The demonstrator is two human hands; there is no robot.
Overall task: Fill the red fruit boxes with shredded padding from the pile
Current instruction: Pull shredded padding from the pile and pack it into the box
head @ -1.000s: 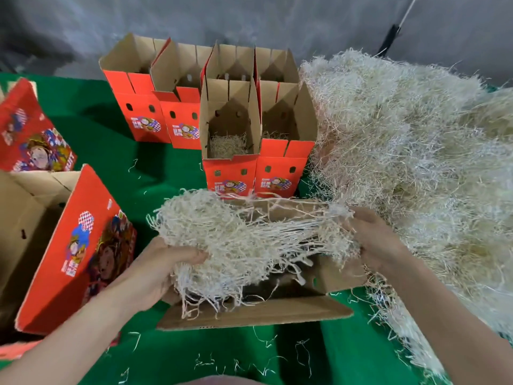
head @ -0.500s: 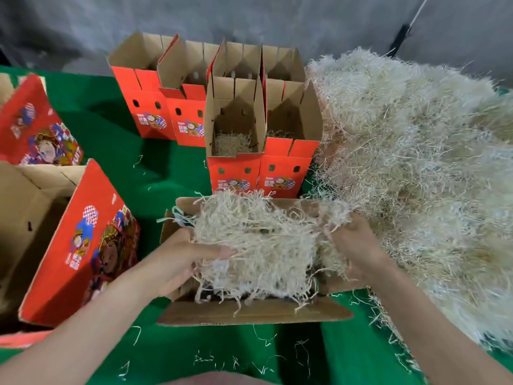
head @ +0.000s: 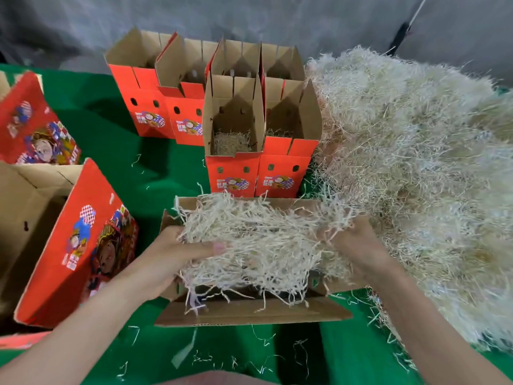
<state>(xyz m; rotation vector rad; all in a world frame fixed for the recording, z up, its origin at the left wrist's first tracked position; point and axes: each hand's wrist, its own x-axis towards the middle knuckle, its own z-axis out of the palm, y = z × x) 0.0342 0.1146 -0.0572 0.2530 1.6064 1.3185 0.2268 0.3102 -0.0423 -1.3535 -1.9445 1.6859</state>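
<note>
A wad of pale shredded padding (head: 258,243) sits in the mouth of an open cardboard box (head: 249,312) in front of me. My left hand (head: 172,259) grips the wad's left side, thumb across its top. My right hand (head: 358,245) holds its right side, fingers buried in the shreds. The big padding pile (head: 416,168) rises to the right. Behind the box stand several red fruit boxes (head: 236,173) with flaps up; the two nearest have padding at the bottom.
More red boxes (head: 75,245) lie tipped at the left on the green table cover (head: 155,168). Loose shreds are scattered along the near edge. A grey sheet hangs behind the table.
Both hands have drawn together and lowered the stretched wad into the open box in front of me; it is now bunched and compact.
</note>
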